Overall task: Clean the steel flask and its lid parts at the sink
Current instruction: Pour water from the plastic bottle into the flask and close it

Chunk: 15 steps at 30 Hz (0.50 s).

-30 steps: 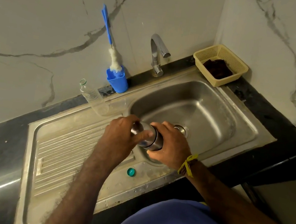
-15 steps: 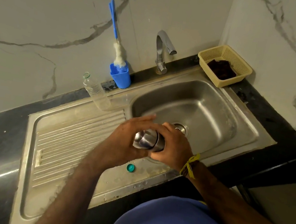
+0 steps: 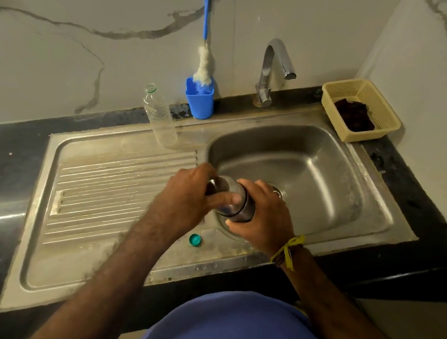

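Compared with a second ago, the view has tipped so the whole scene sits lower in frame, the blue brush handle now reaching the top edge; the hands remain clasped on the flask at the near-left rim of the basin, though the left hand has shifted its hold on the cap end. Nearest, two bare forearms reach forward from a blue-clad torso. The left hand [image 3: 189, 196] curls over the lid end of the steel flask [image 3: 233, 202], its thumb laid across the shiny shoulder, fingers wrapped over the far side. The right hand [image 3: 263, 217] grips the flask's body from the right, fingers folded round it, a yellow thread band [image 3: 288, 249] at the wrist. The flask lies roughly level, tilted, above the sink [image 3: 380, 218] edge where drainboard meets basin. One small green cap [image 3: 195, 240] rests on the near rim, just left of the hands. Farther back stands one clear plastic bottle [image 3: 159, 117], uncapped, at the drainboard's far edge. Beside it to the right, one blue cup [image 3: 199, 102] holds one bottle brush [image 3: 203, 64] leaning on the wall. One tap [image 3: 272, 70] rises beyond the basin. At far right one yellow basket [image 3: 368, 94] holds a dark cloth [image 3: 354, 115].
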### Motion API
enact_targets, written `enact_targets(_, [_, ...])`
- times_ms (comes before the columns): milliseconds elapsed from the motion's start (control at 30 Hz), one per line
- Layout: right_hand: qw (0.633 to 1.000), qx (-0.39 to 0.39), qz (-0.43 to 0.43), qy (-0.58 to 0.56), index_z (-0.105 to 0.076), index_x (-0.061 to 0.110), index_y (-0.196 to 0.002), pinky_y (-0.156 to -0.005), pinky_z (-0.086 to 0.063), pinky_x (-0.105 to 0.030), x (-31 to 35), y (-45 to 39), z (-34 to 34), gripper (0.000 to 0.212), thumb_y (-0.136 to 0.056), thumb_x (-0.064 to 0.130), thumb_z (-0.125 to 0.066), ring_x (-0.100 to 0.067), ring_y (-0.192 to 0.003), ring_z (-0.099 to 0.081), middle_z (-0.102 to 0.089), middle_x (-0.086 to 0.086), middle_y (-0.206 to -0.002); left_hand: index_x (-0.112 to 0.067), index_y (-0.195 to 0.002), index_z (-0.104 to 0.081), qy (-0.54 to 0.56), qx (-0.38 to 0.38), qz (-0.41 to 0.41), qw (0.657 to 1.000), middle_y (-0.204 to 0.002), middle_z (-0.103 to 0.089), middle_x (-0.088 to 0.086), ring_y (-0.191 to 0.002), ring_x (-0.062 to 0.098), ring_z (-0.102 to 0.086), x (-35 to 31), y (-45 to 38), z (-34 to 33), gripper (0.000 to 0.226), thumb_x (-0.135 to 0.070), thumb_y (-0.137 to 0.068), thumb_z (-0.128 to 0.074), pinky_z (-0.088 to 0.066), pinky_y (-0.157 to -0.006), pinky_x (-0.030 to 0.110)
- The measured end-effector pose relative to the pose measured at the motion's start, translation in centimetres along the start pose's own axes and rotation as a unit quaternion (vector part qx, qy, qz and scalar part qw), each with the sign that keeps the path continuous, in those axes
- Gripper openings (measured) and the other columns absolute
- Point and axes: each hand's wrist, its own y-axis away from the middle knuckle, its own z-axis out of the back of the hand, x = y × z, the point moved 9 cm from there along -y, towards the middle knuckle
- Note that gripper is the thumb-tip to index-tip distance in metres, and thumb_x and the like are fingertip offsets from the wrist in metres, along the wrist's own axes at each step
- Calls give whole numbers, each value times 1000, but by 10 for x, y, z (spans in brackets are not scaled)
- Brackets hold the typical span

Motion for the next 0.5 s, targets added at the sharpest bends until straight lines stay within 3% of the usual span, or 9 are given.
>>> enact_targets(67, [1000, -1, 4, 7, -59, 21, -124, -74, -49, -26, 0, 0, -1, 76, -55, 37, -87, -17, -92, -59, -61, 3, -106, -21, -120, -66, 15, 16, -43, 999, -102, -69, -7, -92, 9, -67, -5, 3, -3, 50, -45, -80, -82, -57, -82, 28])
enact_targets(167, [999, 3, 15, 29, -58, 24, -122, -69, -55, -33, 0, 1, -4, 73, -55, 37, -85, -18, -89, -60, -60, 4, -104, -28, -128, -64, -20, 71, -134, 988, -117, -70, -9, -105, 9, -67, -16, 11, -9, 54, -24, -79, -87, -56, -94, 31])
enact_targets(267, [1000, -3, 11, 17, -59, 21, -122, -68, -51, -28, 1, 1, -4, 73, -57, 40, -85, -16, -87, -58, -60, 2, -102, -26, -133, -56, 40, 56, -107, 992, -121, -67, -8, -109, 12, -65, -7, 10, -8, 72, -41, -71, -89, -55, -94, 29])
enact_targets(333, [1000, -6, 13, 6, -60, 19, -123, -69, -47, -24, 4, -1, -5, 71, -59, 40, -83, -14, -86, -57, -61, 1, -102, -24, -130, -53, 22, 28, -47, 998, -111, -66, -7, -98, 11, -64, 4, 5, -10, 82, -62, -64, -83, -56, -86, 28])
enact_targets(400, [1000, -3, 12, 2, -59, 19, -123, -69, -49, -25, 4, -1, -6, 71, -59, 38, -82, -14, -86, -56, -60, 2, -102, -24, -120, -58, -14, -16, -34, 999, -100, -64, -9, -87, 9, -62, 7, 4, -9, 70, -63, -67, -83, -55, -77, 26])
enact_targets(500, [1000, 1, 10, -1, -59, 19, -122, -71, -52, -27, 1, 0, -7, 71, -57, 39, -82, -15, -87, -59, -62, 2, -103, -24, -123, -60, -22, -35, -84, 996, -103, -64, -8, -86, 7, -59, 0, 6, -12, 61, -54, -75, -84, -46, -73, 16])
